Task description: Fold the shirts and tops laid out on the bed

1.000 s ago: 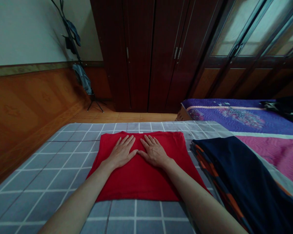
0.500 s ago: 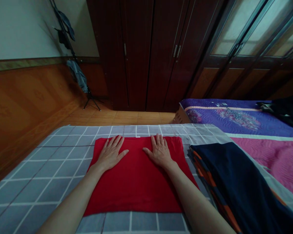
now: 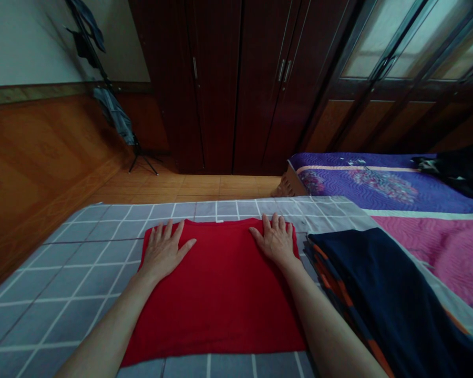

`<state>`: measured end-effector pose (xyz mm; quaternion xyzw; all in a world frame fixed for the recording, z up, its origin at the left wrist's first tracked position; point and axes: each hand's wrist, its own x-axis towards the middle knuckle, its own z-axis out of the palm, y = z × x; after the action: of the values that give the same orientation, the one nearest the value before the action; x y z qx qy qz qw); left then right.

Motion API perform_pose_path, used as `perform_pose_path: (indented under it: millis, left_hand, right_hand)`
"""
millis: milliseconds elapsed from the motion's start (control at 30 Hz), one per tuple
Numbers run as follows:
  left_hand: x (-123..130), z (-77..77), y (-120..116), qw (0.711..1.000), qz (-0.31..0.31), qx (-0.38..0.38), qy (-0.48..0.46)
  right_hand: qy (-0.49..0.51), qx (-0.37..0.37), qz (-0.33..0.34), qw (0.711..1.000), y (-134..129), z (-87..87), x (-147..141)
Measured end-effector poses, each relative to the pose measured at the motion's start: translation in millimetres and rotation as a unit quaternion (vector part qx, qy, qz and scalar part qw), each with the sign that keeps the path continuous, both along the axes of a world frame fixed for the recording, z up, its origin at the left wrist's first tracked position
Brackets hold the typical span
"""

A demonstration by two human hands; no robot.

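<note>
A red folded garment [image 3: 220, 294], probably a shirt, lies flat in front of me on a grey checked sheet [image 3: 82, 273]. A small white tag shows at the middle of its far edge. My left hand [image 3: 163, 252] rests palm down on its far left corner, fingers spread. On the far right corner lies my right hand [image 3: 276, 241], also flat with the fingers apart. Neither hand grips the cloth. To the right of my right forearm is a stack of folded dark blue clothes [image 3: 386, 283] with orange trim.
Beyond the sheet stands a dark wooden wardrobe [image 3: 216, 105]. A purple and pink quilted bedspread [image 3: 362, 178] lies at the right, with a dark cloth [image 3: 457, 170] on it. A coat rack [image 3: 98, 63] holding garments stands at the back left.
Both my hands have slid outward over the red garment, the left one to the left and the right one to the right. The view has shifted slightly.
</note>
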<state>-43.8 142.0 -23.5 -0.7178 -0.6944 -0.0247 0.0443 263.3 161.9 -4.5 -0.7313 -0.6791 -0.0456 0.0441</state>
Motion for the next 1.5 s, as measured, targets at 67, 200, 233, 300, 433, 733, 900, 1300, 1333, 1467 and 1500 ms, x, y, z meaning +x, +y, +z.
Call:
perform_pose_path:
  millis: [67, 200, 233, 300, 433, 733, 900, 1300, 1333, 1467, 1500]
  left_hand:
    - [-7.9, -1.3, 2.6, 1.000, 0.017, -0.010, -0.001]
    - [-23.9, -2.6, 8.8, 0.998, 0.050, -0.028, -0.015]
    - [-26.5, -2.2, 10.1, 0.998, 0.051, -0.029, -0.017]
    - [-28.4, 1.2, 10.7, 0.998, 0.049, -0.028, -0.020]
    - [-13.2, 23.2, -6.4, 0.999, 0.037, 0.020, -0.011]
    - [51.0, 60.0, -150.2, 0.937, -0.321, 0.046, -0.131]
    - [16.0, 44.6, -186.3, 0.939, -0.309, 0.047, -0.142]
    - [18.7, 50.0, -175.7, 0.946, -0.319, -0.019, -0.059]
    - [17.8, 52.0, -175.9, 0.943, -0.323, -0.025, -0.068]
    - [27.8, 55.9, -176.3, 0.934, -0.341, -0.033, -0.104]
    - [34.0, 54.7, -175.1, 0.931, -0.349, -0.023, -0.104]
  right_hand:
    - [0.007, 0.004, -0.018, 1.000, 2.5, -1.9, 1.1]
    - [0.014, 0.016, -0.039, 0.999, 3.7, -5.0, 1.1]
    - [0.013, 0.022, -0.037, 0.999, 3.5, -5.4, 1.1]
    - [0.015, 0.035, -0.033, 0.999, 3.1, -5.2, 1.2]
    - [0.029, 0.057, -0.029, 0.998, -2.8, 3.5, -1.3]
    - [0.116, -0.001, 0.338, 0.934, -144.1, 39.5, -63.4]
    - [0.094, -0.016, 0.388, 0.916, -210.1, 23.7, -40.1]
    - [0.092, 0.009, 0.355, 0.930, -204.2, 21.9, -28.3]
    - [0.097, 0.007, 0.351, 0.931, -205.1, 22.7, -27.9]
    - [0.128, -0.008, 0.341, 0.931, -207.1, 31.1, -36.2]
    - [0.137, -0.009, 0.345, 0.928, -206.3, 32.9, -41.1]
